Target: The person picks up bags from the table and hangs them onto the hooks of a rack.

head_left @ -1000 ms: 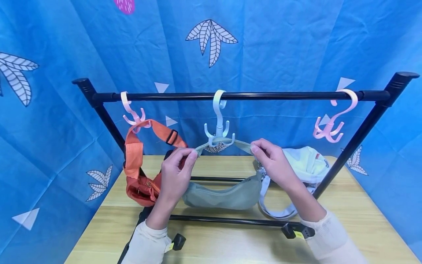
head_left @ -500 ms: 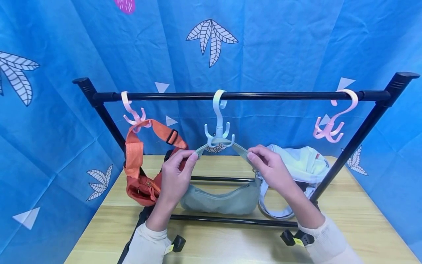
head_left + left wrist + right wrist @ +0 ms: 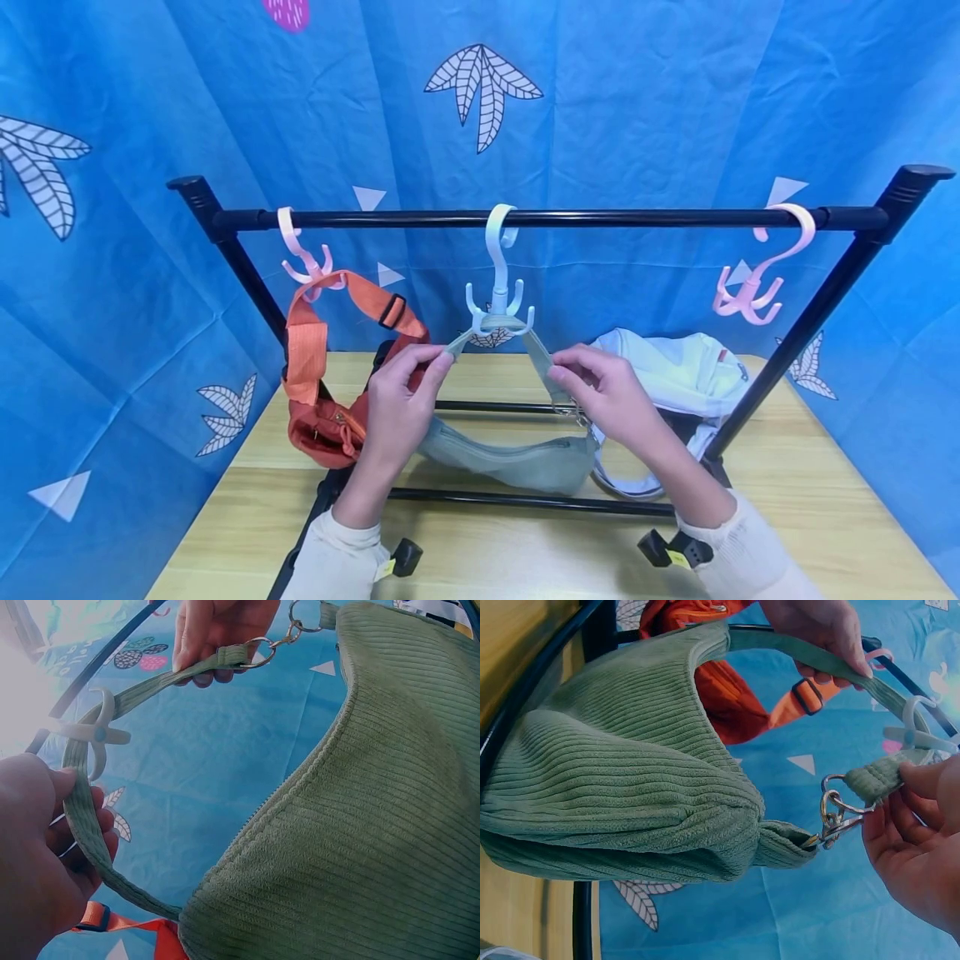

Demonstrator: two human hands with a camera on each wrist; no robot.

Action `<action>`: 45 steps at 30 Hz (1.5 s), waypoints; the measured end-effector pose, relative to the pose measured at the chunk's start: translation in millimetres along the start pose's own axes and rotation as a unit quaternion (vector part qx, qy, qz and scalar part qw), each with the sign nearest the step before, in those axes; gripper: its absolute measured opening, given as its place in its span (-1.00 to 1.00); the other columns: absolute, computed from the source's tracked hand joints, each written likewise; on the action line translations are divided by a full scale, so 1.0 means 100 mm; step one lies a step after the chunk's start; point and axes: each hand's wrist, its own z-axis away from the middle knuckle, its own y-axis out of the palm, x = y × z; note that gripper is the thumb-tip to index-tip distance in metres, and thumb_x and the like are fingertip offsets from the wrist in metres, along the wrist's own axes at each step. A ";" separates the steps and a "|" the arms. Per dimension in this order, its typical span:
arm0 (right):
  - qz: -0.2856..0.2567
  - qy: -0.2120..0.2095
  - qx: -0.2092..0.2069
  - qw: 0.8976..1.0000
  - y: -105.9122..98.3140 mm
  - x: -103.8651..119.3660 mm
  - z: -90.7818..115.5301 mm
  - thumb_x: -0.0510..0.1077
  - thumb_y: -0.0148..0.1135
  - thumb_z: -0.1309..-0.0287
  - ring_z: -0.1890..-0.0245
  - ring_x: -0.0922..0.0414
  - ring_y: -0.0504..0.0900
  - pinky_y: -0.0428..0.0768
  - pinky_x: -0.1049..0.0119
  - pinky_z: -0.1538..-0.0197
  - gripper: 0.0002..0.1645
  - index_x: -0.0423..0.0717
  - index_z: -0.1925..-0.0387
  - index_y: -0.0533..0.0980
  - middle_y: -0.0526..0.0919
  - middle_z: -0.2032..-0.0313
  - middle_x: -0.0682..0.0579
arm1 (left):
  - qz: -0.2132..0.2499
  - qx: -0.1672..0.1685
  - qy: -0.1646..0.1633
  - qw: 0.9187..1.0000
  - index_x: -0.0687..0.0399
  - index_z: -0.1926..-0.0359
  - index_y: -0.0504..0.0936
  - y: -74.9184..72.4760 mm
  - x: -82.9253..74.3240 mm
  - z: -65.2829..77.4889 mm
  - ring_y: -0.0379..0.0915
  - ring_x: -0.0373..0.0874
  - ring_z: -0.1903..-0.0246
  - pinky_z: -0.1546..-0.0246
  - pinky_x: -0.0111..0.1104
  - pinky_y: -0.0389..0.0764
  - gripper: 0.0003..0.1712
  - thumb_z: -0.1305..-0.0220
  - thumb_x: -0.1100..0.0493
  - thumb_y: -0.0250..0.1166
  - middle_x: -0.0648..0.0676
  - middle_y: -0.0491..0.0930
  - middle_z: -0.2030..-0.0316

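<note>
A green corduroy shoulder bag (image 3: 517,463) hangs below a light blue multi-prong hook (image 3: 498,258), its strap (image 3: 810,656) looped over the prongs. My left hand (image 3: 401,404) pinches the strap left of the hook between thumb and fingers. On the other side, my right hand (image 3: 611,392) pinches the strap close to its stitched end, by the metal rings (image 3: 832,817) that join it to the bag. The zipper (image 3: 262,802) along the bag's top edge is closed.
A black rack bar (image 3: 637,218) carries the hooks. At left, an orange bag (image 3: 322,429) hangs from a pink hook (image 3: 306,267); another pink hook (image 3: 750,292) is at right. A white bag (image 3: 675,367) lies on the wooden table (image 3: 825,492) behind my right hand.
My right hand has moved down and left along the strap toward its ring end. The strap's right side now slopes more steeply, and the bag's right end hangs lower. My left hand has barely moved.
</note>
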 end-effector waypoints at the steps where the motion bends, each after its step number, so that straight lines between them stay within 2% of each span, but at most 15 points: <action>1: 0.001 -0.002 0.001 1.000 0.01 0.00 0.00 -0.18 0.30 -0.41 0.36 0.19 0.60 0.64 0.40 0.31 -0.80 -0.16 0.04 0.70 0.75 0.27 -0.01 | -0.001 -0.001 0.000 1.000 0.11 0.07 0.78 0.00 0.00 0.00 0.50 -0.21 0.38 0.36 -0.50 0.58 -0.82 -0.38 0.16 0.40 0.05 0.75 0.28; 6: 0.009 -0.011 0.003 1.000 0.06 0.03 0.02 -0.20 0.33 -0.37 0.37 0.21 0.59 0.65 0.38 0.30 -0.82 -0.16 0.06 0.71 0.78 0.26 0.00 | -0.005 -0.006 0.010 1.000 0.13 0.07 0.78 -0.01 0.02 0.02 0.51 -0.23 0.38 0.36 -0.52 0.58 -0.81 -0.35 0.19 0.43 0.07 0.77 0.25; 11: 0.018 -0.013 0.009 1.000 0.08 0.06 0.04 -0.21 0.34 -0.36 0.32 0.22 0.66 0.71 0.43 0.18 -0.85 -0.13 0.08 0.71 0.79 0.23 0.02 | -0.010 -0.011 0.020 1.000 0.15 0.08 0.79 -0.02 0.04 0.05 0.55 -0.24 0.36 0.35 -0.55 0.59 -0.81 -0.32 0.21 0.45 0.08 0.79 0.21; 15: 0.017 -0.007 0.015 1.000 0.09 0.08 0.05 -0.22 0.34 -0.36 0.27 0.19 0.70 0.72 0.44 0.12 -0.84 -0.12 0.07 0.70 0.80 0.20 0.02 | -0.012 -0.009 0.016 1.000 0.13 0.07 0.79 -0.02 0.03 0.05 0.58 -0.23 0.32 0.31 -0.55 0.62 -0.80 -0.32 0.20 0.45 0.08 0.80 0.18; 21: 0.009 0.003 0.020 1.000 0.11 0.11 0.08 -0.21 0.34 -0.36 0.23 0.18 0.73 0.71 0.46 0.08 -0.83 -0.12 0.05 0.70 0.80 0.18 0.02 | -0.005 -0.012 0.014 1.000 0.14 0.07 0.79 -0.04 0.05 0.06 0.54 -0.23 0.37 0.38 -0.55 0.59 -0.81 -0.32 0.21 0.44 0.09 0.79 0.21; 29: 0.001 0.005 0.020 1.000 0.12 0.16 0.11 -0.23 0.38 -0.31 0.21 0.18 0.75 0.71 0.48 0.05 -0.81 -0.13 0.05 0.70 0.80 0.16 0.01 | -0.006 -0.012 0.010 1.000 0.12 0.05 0.78 -0.07 0.06 0.09 0.53 -0.18 0.39 0.39 -0.53 0.59 -0.81 -0.35 0.20 0.42 0.08 0.78 0.22; 37: -0.020 0.019 0.031 0.999 0.13 0.16 0.15 -0.22 0.39 -0.31 0.24 0.18 0.77 0.74 0.43 0.16 -0.79 -0.13 0.04 0.70 0.79 0.17 -0.01 | -0.013 -0.014 0.000 1.000 0.08 0.03 0.78 -0.10 0.09 0.12 0.48 -0.25 0.44 0.44 -0.54 0.56 -0.80 -0.35 0.19 0.42 0.07 0.77 0.23; 45: -0.018 0.013 0.028 0.999 0.12 0.17 0.19 -0.22 0.41 -0.30 0.22 0.21 0.77 0.72 0.47 0.09 -0.75 -0.12 0.00 0.68 0.80 0.16 0.00 | -0.009 -0.009 -0.004 1.000 0.09 0.01 0.78 -0.15 0.11 0.15 0.49 -0.24 0.44 0.45 -0.55 0.54 -0.79 -0.35 0.21 0.42 0.10 0.78 0.22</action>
